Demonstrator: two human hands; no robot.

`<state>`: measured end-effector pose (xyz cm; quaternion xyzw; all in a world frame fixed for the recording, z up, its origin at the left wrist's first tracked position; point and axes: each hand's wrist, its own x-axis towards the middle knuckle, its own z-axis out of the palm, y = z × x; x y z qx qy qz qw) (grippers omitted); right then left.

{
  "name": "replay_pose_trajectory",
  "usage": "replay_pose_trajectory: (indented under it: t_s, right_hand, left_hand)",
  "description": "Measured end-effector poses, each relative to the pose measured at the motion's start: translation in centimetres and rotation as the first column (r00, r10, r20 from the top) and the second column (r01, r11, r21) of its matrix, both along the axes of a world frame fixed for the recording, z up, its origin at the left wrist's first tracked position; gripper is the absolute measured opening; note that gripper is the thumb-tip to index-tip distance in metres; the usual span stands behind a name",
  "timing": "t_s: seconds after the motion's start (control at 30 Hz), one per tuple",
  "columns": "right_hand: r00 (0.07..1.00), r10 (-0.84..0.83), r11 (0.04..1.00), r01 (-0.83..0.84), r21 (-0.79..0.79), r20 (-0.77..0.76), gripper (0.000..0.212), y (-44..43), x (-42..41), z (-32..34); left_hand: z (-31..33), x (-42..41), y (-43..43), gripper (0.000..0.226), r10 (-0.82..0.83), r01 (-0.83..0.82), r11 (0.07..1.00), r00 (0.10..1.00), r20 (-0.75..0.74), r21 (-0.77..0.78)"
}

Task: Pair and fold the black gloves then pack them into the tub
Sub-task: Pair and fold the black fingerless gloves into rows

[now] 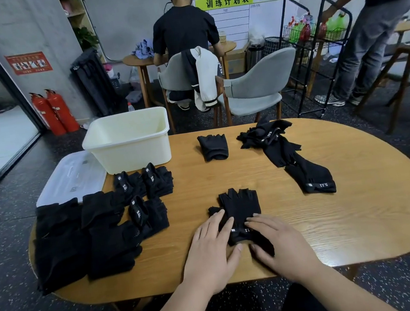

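glove pair (pixel 240 203) flat, centre, near front edge of table (pixel 364 225) | left hand (pixel 211 248) fingers straight, slightly spread, pressing cuff | right hand (pixel 280 242) likewise | tub (pixel 129 141) far-left edge, well apart | folded stacks (pixel 104 228) left | loose gloves (pixel 275 143) far right | bare wood between

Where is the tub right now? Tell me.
In the head view the cream tub stands at the far left of the table, beside the clear lid, just behind folded gloves.
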<state>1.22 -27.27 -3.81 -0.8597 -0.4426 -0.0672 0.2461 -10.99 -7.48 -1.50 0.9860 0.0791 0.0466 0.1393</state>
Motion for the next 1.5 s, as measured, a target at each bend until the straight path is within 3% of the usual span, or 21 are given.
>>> replay_pose_trajectory:
  t_s: [0.27,0.53,0.77,0.9,1.03,1.23,1.4,1.5]
  right_hand:
    - [0.99,-0.057,0.996,0.066,0.062,-0.129,0.041,0.2,0.5,-0.7]
    - [0.985,-0.034,0.99,0.056,0.128,-0.167,0.026,-0.2,-0.1,0.6]
    - [0.973,-0.08,0.992,0.099,0.079,-0.216,0.066,-0.3,-0.5,2.2]
    - [0.965,-0.103,0.98,0.139,0.139,-0.241,0.04,-0.2,-0.2,1.8]
    - [0.903,-0.16,0.966,0.227,0.125,-0.4,0.035,-0.3,0.2,1.8]
    - [0.804,-0.109,0.96,0.238,0.148,-0.584,0.023,0.1,0.5,2.4]
    - [0.761,-0.087,0.955,0.248,0.164,-0.643,0.033,0.4,0.3,3.3]
    - [0.792,-0.128,0.947,0.277,0.164,-0.597,0.035,0.7,0.2,3.3]
  left_hand:
    - [-0.2,-0.2,0.4,0.064,-0.044,0.046,0.998,0.997,0.066,-0.03]
    - [-0.2,-0.2,0.6,0.045,0.016,0.005,0.989,0.991,0.135,-0.148]
    - [-0.6,-0.3,1.0,0.038,0.157,-0.118,0.958,0.978,0.134,-0.261]
    - [-0.6,-0.2,1.1,0.043,0.206,-0.156,0.936,0.97,0.132,-0.315]
    - [-0.3,-0.3,1.1,0.05,0.226,-0.168,0.917,0.966,0.124,-0.362]
    - [-0.2,-0.4,1.1,0.05,0.256,-0.175,0.887,0.957,0.139,-0.426]
    - [-0.2,-0.3,1.0,0.049,0.238,-0.159,0.911,0.956,0.171,-0.381]
    - [-0.3,0.0,0.8,0.043,0.179,-0.117,0.948,0.964,0.195,-0.295]
